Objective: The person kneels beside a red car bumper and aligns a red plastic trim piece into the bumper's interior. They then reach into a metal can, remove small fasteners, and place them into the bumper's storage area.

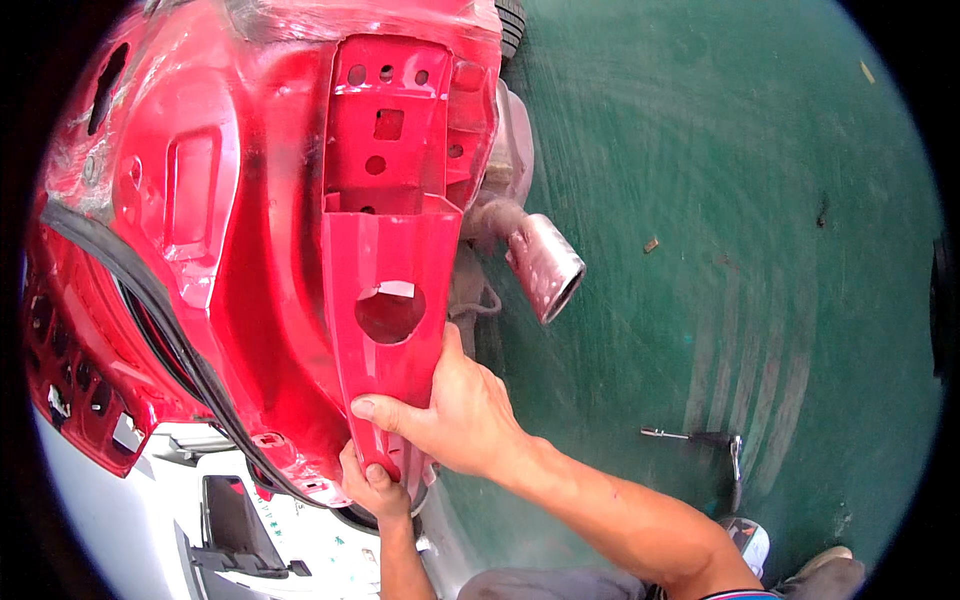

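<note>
A red sheet-metal bracket (350,255), tapering toward its near end and pierced by a large round hole, lies against the rear of a red car body (275,230). My right hand (462,408) is closed around its right edge, the thumb lying across its face below the hole. Beneath that, my left hand (378,490) grips the narrow near end, thumb on top; its other fingers are mostly hidden behind the metal. The far end of the bracket meets a red panel (412,118) with several round holes and one square hole.
A metal exhaust tailpipe (548,268) sticks out right of the bracket. On the green floor (640,150) lies a ratchet wrench (737,462) with a dark-handled tool beside it. A black rubber seal (150,285) runs along the body at left. A shoe (822,574) shows at lower right.
</note>
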Available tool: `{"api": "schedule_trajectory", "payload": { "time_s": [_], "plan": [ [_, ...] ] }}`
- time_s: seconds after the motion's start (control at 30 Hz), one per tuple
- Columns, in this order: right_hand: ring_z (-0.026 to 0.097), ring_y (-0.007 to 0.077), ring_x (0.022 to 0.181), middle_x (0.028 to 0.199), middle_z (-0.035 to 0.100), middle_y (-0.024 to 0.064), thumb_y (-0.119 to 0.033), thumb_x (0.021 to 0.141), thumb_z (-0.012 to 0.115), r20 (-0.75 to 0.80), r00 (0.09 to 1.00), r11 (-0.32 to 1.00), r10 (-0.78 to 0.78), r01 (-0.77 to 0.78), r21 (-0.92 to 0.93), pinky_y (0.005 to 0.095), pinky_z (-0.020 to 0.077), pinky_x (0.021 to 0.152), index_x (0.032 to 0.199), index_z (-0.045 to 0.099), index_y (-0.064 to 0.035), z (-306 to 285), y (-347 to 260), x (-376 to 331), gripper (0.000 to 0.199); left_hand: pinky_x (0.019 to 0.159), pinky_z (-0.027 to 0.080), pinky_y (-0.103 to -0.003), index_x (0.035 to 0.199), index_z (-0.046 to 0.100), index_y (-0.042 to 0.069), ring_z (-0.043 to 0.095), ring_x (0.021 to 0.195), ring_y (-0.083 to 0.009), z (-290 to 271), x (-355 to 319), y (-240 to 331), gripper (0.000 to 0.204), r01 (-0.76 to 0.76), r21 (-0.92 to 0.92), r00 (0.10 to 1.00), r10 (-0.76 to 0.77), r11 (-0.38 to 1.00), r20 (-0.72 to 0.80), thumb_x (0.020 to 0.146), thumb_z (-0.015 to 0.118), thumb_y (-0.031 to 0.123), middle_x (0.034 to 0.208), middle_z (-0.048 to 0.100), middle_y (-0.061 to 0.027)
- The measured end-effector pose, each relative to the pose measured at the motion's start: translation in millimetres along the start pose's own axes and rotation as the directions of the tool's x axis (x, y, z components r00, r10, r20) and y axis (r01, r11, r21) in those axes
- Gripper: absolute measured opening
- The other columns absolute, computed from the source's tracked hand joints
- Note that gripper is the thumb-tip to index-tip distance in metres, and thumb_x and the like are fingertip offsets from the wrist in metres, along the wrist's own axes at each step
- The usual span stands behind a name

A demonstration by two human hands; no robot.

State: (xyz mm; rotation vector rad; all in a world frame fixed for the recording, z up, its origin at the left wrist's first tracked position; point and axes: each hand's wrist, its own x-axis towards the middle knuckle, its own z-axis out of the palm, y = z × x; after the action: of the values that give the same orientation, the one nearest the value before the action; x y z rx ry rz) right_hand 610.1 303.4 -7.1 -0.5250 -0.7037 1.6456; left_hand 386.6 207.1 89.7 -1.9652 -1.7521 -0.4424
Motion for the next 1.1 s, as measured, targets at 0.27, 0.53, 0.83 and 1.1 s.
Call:
{"api": "schedule_trajectory", "payload": {
  "time_s": [0.27,0.53,0.83,1.1],
  "plan": [
    [0.067,0.0402,0.115,0.129,0.062,0.0253,-0.052,0.078,0.084,0.016,1.0,1.0,0.01,-0.01,-0.008,0.0458,0.0528,0.098,0.146,0.036,0.0025,-1.4,4.3,0.1,0.1,0.075,0.053,-0.044,0.113,0.065,-0.008,0.069,0.082,-0.0329,0.5,-4.8,-3.8,0.091,0.024,0.007,1.0,-0.024,1.0,0.005,0.097,0.038,0.077,0.093,0.071,-0.021],
    [0.068,0.0381,0.113,0.122,0.067,0.023,-0.048,0.076,0.084,0.018,0.998,0.997,-0.068,0.067,0.048,0.0443,0.0536,0.098,0.141,0.047,-0.0005,-9.0,6.3,6.2,0.088,0.071,0.049,-0.039,0.108,0.06,-0.004,0.063,0.078,-0.0253,4.3,2.0,-2.0,0.086,0.003,-0.002,1.0,-0.003,1.0,0.006,0.097,0.036,0.077,0.086,0.065,-0.0129],
    [0.069,0.0431,0.105,0.112,0.07,0.0256,-0.051,0.077,0.078,0.123,0.991,0.997,-0.054,0.06,-0.046,0.0504,0.0534,0.09,0.123,0.059,-0.0005,-31.1,13.7,6.1,0.072,0.078,0.049,-0.04,0.118,0.057,-0.007,0.063,0.088,-0.0274,1.6,-3.1,-1.8,0.086,0.032,-0.037,0.998,-0.03,0.999,0.057,0.1,0.037,0.074,0.098,0.065,-0.0162],
    [0.07,0.044,0.1,0.109,0.071,0.0251,-0.049,0.077,0.078,0.109,0.993,0.998,-0.035,0.039,-0.039,0.0524,0.0538,0.088,0.116,0.061,-0.0013,-28.5,15.7,1.4,0.064,0.067,0.048,-0.043,0.103,0.061,-0.004,0.062,0.074,-0.0301,9.1,0.4,21.0,0.091,0.023,0.087,0.999,-0.019,0.996,-0.044,0.096,0.029,0.081,0.082,0.063,-0.0156]
  ]
}}
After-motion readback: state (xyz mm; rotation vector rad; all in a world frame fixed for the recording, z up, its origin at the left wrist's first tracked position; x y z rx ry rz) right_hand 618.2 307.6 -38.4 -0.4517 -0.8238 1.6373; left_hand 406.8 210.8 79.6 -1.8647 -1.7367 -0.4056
